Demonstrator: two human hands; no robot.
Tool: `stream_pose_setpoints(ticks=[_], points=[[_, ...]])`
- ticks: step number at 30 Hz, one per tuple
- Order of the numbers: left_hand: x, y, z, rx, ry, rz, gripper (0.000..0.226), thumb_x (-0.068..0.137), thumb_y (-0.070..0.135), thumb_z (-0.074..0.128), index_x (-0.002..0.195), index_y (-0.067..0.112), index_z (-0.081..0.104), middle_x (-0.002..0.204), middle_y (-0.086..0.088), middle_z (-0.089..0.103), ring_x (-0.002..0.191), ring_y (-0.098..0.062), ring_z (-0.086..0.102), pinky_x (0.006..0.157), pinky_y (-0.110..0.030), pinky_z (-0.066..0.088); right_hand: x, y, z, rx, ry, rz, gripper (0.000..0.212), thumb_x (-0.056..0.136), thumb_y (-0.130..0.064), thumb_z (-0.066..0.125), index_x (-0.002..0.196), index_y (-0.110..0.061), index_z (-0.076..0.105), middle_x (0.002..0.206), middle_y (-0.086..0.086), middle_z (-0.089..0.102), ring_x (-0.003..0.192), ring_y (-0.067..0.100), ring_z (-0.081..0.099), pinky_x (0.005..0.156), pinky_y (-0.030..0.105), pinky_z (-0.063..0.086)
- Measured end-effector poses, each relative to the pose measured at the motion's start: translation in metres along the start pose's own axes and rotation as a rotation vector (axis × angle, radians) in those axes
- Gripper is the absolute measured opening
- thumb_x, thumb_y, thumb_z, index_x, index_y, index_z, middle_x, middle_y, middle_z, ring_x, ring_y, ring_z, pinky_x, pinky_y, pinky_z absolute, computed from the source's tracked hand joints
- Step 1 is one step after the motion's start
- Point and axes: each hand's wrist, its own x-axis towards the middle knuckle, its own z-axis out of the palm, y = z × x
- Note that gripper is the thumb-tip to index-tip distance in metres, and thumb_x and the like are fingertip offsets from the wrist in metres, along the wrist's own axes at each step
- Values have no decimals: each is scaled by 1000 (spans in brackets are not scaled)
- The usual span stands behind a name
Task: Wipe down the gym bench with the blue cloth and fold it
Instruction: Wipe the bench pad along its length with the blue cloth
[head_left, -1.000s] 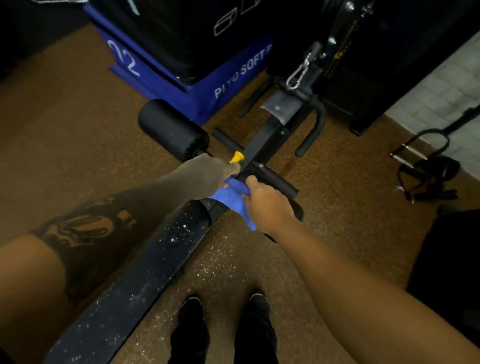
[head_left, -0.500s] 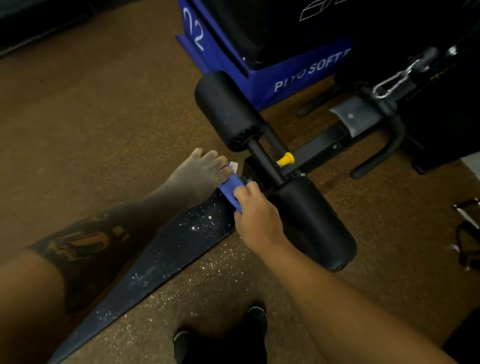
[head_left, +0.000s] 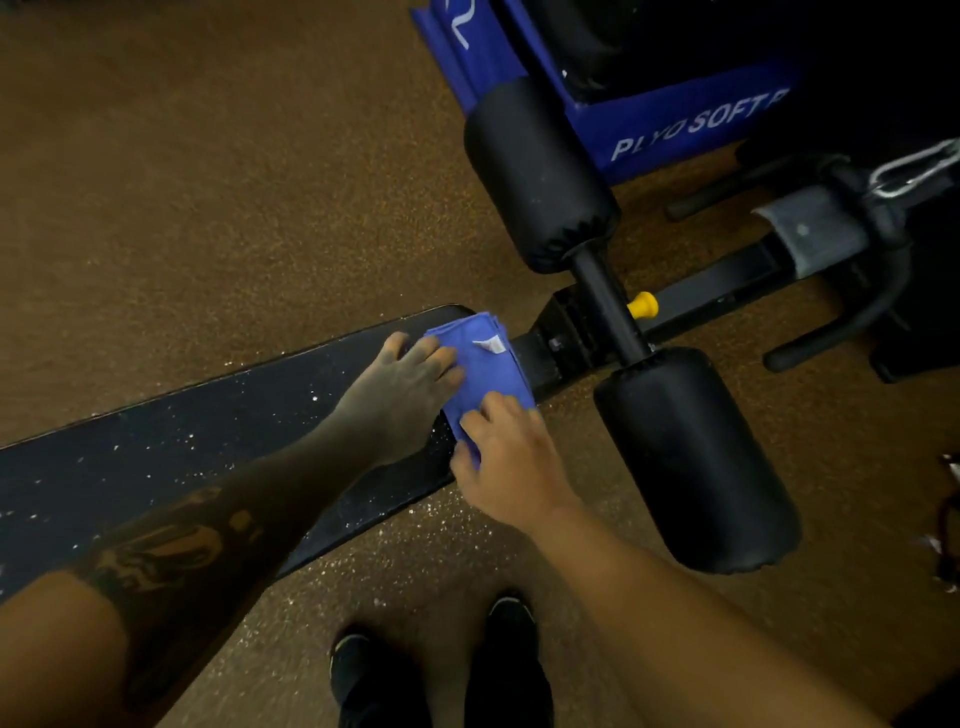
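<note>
Cloth (head_left: 485, 366) now lies flat and folded on the bench (head_left: 156, 447) end, off the frame. Left hand (head_left: 402, 389) spread, pressing its left edge. Right hand (head_left: 506, 457) flat on the near corner.

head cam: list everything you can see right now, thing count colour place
blue cloth: 1, blue with a white tag, folded flat at the end of the bench pad
bench pad: 1, black, speckled white, running from left edge to centre
foam rollers: 2, black, on a black crossbar beyond the pad's end
knob: 1, yellow, on the frame by the crossbar
plyo box: 1, blue, white lettering, top right
carabiner: 1, silver, right edge
curved handle: 1, black, right
floor: brown, speckled
shoes: 2, black, bottom centre
left hand: flat on the cloth and pad
right hand: fingers pressing the cloth's near edge
</note>
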Motion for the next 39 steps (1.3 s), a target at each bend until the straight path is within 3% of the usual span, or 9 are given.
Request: stream_pose_setpoints(ticks=[3,6,10,16,22,28,33,37,39], points=[[-25,15,17,-143,117,-203,58,95,33,47,148,13,34,157,-14,35,148,-32,27,119,-57,18,15,8,-1,-167,-37,-32,42,93,-32,46,131,-17,54,137,13,50,125,31,46,101,52,43],[-50,28,42,-204,128,-373,68,94,47,42,150,10,30,161,-16,27,150,-33,21,118,-61,14,30,16,12,-265,-191,-117,62,100,-41,37,156,-22,22,165,15,12,152,36,9,121,55,13],[-68,42,72,-207,62,-412,83,89,65,27,153,12,22,163,-17,15,151,-36,14,118,-64,13,51,21,22,-357,-249,-151,67,99,-49,23,159,-22,11,168,13,2,153,38,-3,120,60,10],[-74,50,87,-249,68,-464,84,91,67,24,154,12,19,164,-18,10,151,-38,10,117,-66,14,46,8,26,-346,-255,-81,72,97,-51,10,159,-15,3,167,13,-2,153,37,-6,119,65,6],[-75,47,87,-251,84,-460,90,89,72,23,153,12,5,164,-19,8,152,-39,9,117,-67,13,69,20,22,-317,-210,-38,73,100,-47,31,158,-10,8,167,15,-1,153,34,-4,121,59,10],[-82,40,88,-220,40,-467,99,83,80,25,155,12,17,164,-20,8,151,-41,10,116,-68,14,43,16,26,-369,-242,-66,69,99,-50,20,159,-17,6,167,15,-5,153,36,-6,119,64,8],[-84,38,90,-227,48,-483,104,80,85,23,155,15,7,164,-17,0,152,-40,5,116,-69,13,76,1,31,-252,-170,212,69,101,-47,27,159,-21,1,166,16,-9,152,39,-7,118,64,12],[-86,37,89,-236,19,-488,107,79,86,23,155,12,10,164,-18,-1,152,-40,4,117,-68,14,51,3,31,-322,-221,-72,72,100,-48,28,159,-14,5,166,17,-6,152,38,-9,122,56,7],[-86,35,89,-240,19,-476,109,79,87,21,156,11,10,164,-18,-2,152,-40,4,117,-68,14,65,11,29,-282,-199,-43,74,100,-49,31,159,-14,4,167,14,-6,153,34,-9,123,54,8]])
